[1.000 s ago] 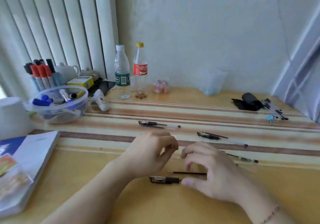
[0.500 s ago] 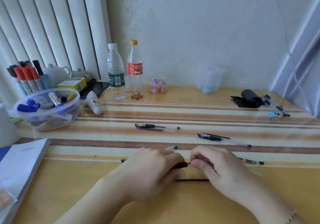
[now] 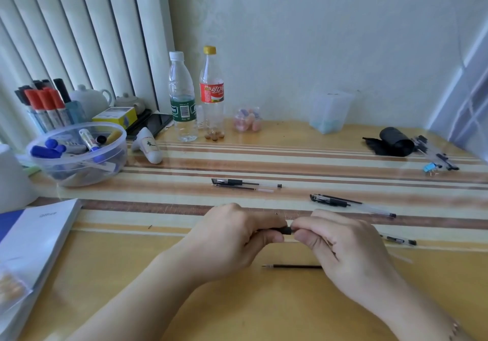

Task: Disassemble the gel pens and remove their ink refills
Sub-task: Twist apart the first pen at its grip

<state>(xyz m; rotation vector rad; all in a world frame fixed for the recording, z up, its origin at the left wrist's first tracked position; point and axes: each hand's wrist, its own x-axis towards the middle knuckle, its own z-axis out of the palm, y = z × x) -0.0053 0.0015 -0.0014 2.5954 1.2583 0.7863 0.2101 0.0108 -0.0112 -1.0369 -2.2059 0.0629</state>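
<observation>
My left hand [image 3: 232, 237] grips a black gel pen piece [image 3: 284, 230] just above the table, and only its dark end shows between my hands. Against that end, my right hand [image 3: 340, 245] pinches the pen's other part, which its fingers hide. A thin black ink refill [image 3: 293, 266] lies loose on the table below my hands. Farther back lie two taken-apart pens, one [image 3: 237, 182] in the middle with its refill beside it, another [image 3: 340, 203] to the right. A clear pen part [image 3: 398, 240] rests right of my right hand.
A clear bowl [image 3: 79, 153] of markers and a cup of markers [image 3: 45, 106] stand back left, with a white booklet [image 3: 34, 237] at the left edge. Two bottles [image 3: 195, 98] stand by the wall. A black roll [image 3: 393, 145] and clips sit back right.
My left hand picked the black pen piece off the table and both hands came together on it. The refill stayed on the table. The camera shifted a little.
</observation>
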